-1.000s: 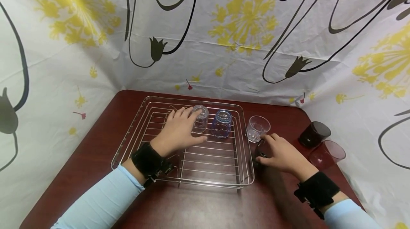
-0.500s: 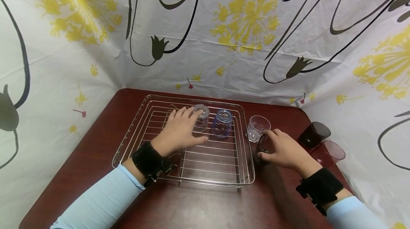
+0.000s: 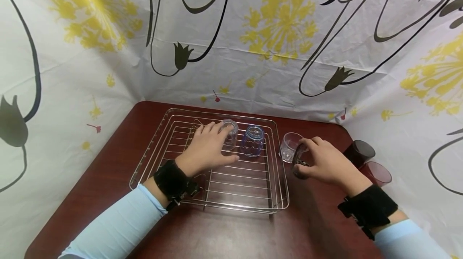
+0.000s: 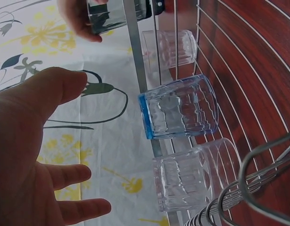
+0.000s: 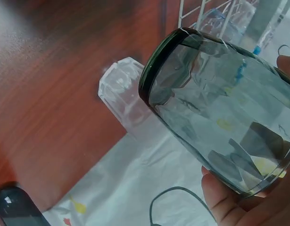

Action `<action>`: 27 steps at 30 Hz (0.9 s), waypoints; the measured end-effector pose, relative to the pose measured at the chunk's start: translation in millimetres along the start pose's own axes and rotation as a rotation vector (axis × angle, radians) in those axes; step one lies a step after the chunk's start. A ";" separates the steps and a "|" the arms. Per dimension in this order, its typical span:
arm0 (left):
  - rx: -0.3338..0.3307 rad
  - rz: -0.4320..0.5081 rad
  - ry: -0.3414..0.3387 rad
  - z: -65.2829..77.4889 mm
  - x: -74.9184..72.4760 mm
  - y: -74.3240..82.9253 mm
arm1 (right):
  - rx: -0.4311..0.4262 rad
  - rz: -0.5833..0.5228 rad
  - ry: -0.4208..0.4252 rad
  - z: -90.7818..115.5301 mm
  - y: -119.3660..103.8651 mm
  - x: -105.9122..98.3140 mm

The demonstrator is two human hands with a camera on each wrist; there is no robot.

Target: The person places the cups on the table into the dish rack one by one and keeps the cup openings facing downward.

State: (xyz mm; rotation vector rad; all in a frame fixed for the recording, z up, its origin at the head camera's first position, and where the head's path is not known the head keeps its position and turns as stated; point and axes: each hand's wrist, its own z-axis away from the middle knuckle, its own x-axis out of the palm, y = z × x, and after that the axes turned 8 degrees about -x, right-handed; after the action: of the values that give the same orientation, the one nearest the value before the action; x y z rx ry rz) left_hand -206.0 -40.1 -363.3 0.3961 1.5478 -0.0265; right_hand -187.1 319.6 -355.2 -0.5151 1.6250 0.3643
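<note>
My right hand (image 3: 323, 162) grips a grey-tinted drinking glass (image 5: 215, 108) just right of the wire rack. Its thick dark base points away from the palm in the right wrist view. My left hand (image 3: 206, 146) hovers over the rack, fingers spread, holding nothing. Beside those fingertips a clear glass (image 4: 196, 176) stands upside down on the rack. A blue-tinted glass (image 4: 180, 108), also upside down, is right of it. Just beyond the right hand, an upright clear glass (image 3: 288, 152) stands on the table, partly covered by that hand.
The silver wire rack (image 3: 238, 208) with raised rims takes up the middle of the dark red table (image 3: 231, 235). A dark glass (image 3: 361, 152) and a red-tinted glass (image 3: 377, 172) are at the right edge. A patterned cloth (image 3: 231, 74) hangs behind and at both sides.
My right hand has risen a little from the table with the grey-tinted glass, now tilted. The left hand keeps its place over the rack.
</note>
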 end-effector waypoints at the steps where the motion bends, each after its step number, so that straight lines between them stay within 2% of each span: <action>1: 0.001 -0.004 0.000 0.4 -0.4 0.3 | -0.002 0.002 -0.001 -0.6 -1.0 -2.3; 10: 0.010 -0.014 0.012 1.4 -4.0 3.3 | -0.012 0.014 0.027 -8.6 -8.2 -19.6; 16: 0.032 -0.009 -0.007 -0.4 2.6 7.1 | -0.012 0.023 0.036 -11.2 -16.5 -29.7; 27: 0.035 -0.042 -0.011 -0.9 1.0 12.2 | -0.063 0.030 0.073 -26.3 -28.9 -34.0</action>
State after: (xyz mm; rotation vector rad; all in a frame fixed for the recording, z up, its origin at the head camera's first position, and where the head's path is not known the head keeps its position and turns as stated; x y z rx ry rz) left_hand -203.7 -28.1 -361.4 0.3909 1.5465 -0.0885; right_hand -191.7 285.4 -316.6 -0.5574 1.6980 0.4240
